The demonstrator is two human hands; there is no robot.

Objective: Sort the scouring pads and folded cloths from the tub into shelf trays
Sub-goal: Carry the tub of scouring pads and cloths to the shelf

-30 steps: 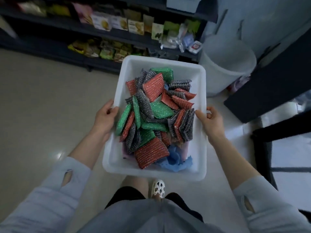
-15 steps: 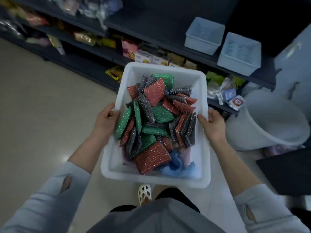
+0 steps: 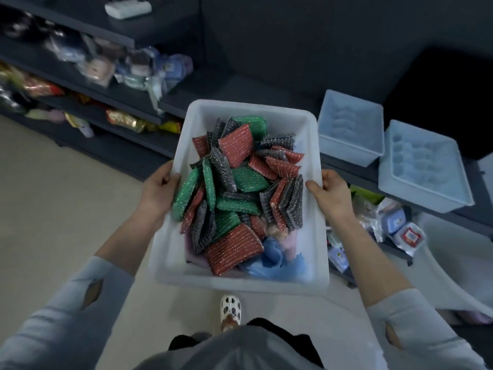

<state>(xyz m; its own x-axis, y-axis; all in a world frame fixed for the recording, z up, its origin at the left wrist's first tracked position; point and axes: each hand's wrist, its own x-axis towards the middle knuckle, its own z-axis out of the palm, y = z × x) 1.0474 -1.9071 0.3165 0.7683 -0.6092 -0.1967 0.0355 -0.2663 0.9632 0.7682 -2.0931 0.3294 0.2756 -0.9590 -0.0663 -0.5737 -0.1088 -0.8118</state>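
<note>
- White tub (image 3: 241, 283) was held up off the floor, w/ its far end near the dark shelf edge (image 3: 346, 160); prob. carried there so the load sits close to where it gets sorted.
- Left hand (image 3: 157, 192) gripped the tub's left rim: thumb hooked over the top edge, other fingers under/outside, not visible.
- Right hand (image 3: 332, 196) gripped the right rim the same way, thumb over the lip, fingers curled behind the wall. 1 hand per long side kept the tub level so nothing slid out.
- Scouring pads (image 3: 240, 182) filled most of the tub in a loose heap: red, green & grey glittery ones, many standing on edge, some flat. None taken out yet, judging by the pile.
- Folded cloths (image 3: 277, 259) lay under the pads at the near end, blue & pinkish, mostly buried; can't tell how many.
- 2 pale blue shelf trays (image 3: 349, 129) (image 3: 424, 169) sat side by side on the shelf, just right of the tub, both apparently w/o any pads or cloths in them. Likely 1 for pads, 1 for cloths.
- Both hands were busy carrying, so the tub prob. needs setting down before any picking starts.
- Packaged goods (image 3: 125, 122) lined the lower shelves at left; a large white bin (image 3: 453, 265) stood at right, below the trays.
</note>
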